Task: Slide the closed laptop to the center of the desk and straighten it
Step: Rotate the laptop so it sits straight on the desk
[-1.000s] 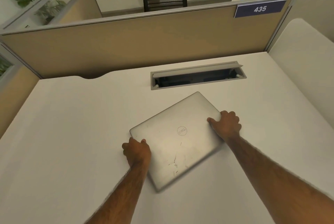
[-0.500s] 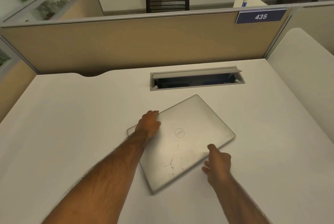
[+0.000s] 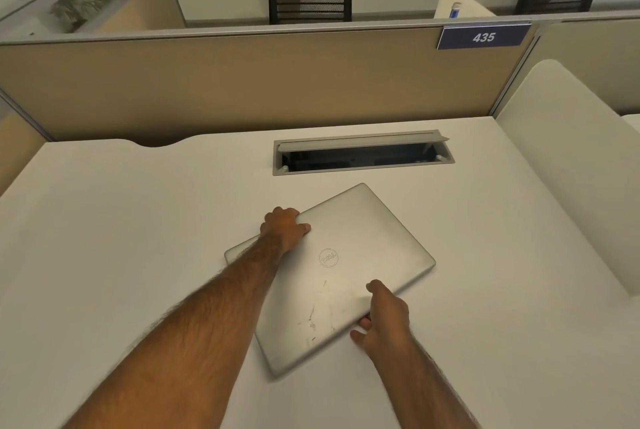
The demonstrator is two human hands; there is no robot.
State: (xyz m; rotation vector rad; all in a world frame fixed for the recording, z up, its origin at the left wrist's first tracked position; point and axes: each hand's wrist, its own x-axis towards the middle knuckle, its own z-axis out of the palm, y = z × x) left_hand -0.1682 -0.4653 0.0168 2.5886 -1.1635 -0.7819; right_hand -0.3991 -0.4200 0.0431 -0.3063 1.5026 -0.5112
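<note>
A closed silver laptop (image 3: pixel 346 265) lies flat on the white desk (image 3: pixel 121 238), near its middle, turned at an angle to the desk's edges. My left hand (image 3: pixel 284 226) grips the laptop's far left edge, fingers curled over it. My right hand (image 3: pixel 384 319) holds the near right edge, thumb on the lid and fingers under or against the side. My left forearm covers part of the laptop's left corner.
An open cable tray (image 3: pixel 362 156) is sunk into the desk just behind the laptop. A beige partition (image 3: pixel 242 82) with a blue "435" sign (image 3: pixel 483 37) bounds the back. A white side panel (image 3: pixel 571 158) rises at the right.
My left hand went from the near left corner to the far left edge. My right hand went from the right edge to the near right edge. The laptop stayed angled.
</note>
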